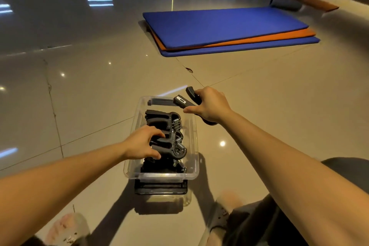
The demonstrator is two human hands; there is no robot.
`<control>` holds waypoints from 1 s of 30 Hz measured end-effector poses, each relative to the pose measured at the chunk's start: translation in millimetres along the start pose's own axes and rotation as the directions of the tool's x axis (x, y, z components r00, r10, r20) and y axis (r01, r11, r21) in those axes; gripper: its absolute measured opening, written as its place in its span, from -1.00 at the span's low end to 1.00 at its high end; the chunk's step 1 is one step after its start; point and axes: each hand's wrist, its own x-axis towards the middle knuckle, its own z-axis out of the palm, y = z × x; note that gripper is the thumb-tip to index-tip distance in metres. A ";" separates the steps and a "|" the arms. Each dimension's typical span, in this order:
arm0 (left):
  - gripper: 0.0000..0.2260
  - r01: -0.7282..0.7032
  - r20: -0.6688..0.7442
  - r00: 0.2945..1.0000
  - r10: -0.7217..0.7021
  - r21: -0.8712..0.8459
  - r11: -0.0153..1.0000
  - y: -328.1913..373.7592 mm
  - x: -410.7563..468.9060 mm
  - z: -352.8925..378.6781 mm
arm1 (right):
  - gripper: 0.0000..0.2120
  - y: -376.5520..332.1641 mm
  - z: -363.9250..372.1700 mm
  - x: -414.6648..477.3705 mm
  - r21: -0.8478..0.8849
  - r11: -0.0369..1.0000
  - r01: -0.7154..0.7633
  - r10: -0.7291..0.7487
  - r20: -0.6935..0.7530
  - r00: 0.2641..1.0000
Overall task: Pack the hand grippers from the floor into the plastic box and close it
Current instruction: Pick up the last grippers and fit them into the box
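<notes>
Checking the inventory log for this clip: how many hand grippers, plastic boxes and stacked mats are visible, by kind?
Hand grippers: 4 (far gripper, middle gripper in the left hand, near gripper, fourth gripper in the right hand)
Plastic box: 1
Mats: 3 (top blue mat, orange mat, bottom blue mat)
Total: 8

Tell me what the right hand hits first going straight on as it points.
The right hand, gripping a hand gripper, points left across the far end of the plastic box. It would likely meet the dark bar at that rim first; height is unclear, so it may pass above.
</notes>
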 end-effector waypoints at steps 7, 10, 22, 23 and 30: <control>-0.36 -0.044 0.137 0.990 0.026 0.129 0.991 -9.5 8.2 38.1 | -0.44 4.9 26.9 16.3 0.020 0.999 0.041 -0.042 0.068 0.997; -0.34 -0.058 0.123 0.992 0.037 0.173 0.983 -11.4 11.0 50.2 | -0.44 4.8 28.9 17.4 0.022 0.999 0.046 -0.047 0.067 0.997; -0.28 -0.086 0.128 0.991 0.046 0.330 0.940 -20.6 16.8 48.2 | -0.37 7.7 29.4 10.1 0.053 0.999 0.001 -0.006 0.097 0.995; -0.26 -0.086 0.134 0.990 0.045 0.323 0.942 -21.3 17.1 46.8 | -0.37 7.0 29.0 9.2 0.053 0.999 -0.001 -0.004 0.102 0.995; -0.37 -0.013 -0.257 0.966 0.007 -0.023 1.000 -3.1 15.3 -33.0 | -0.38 5.7 27.5 8.9 0.044 0.999 -0.015 0.011 0.099 0.995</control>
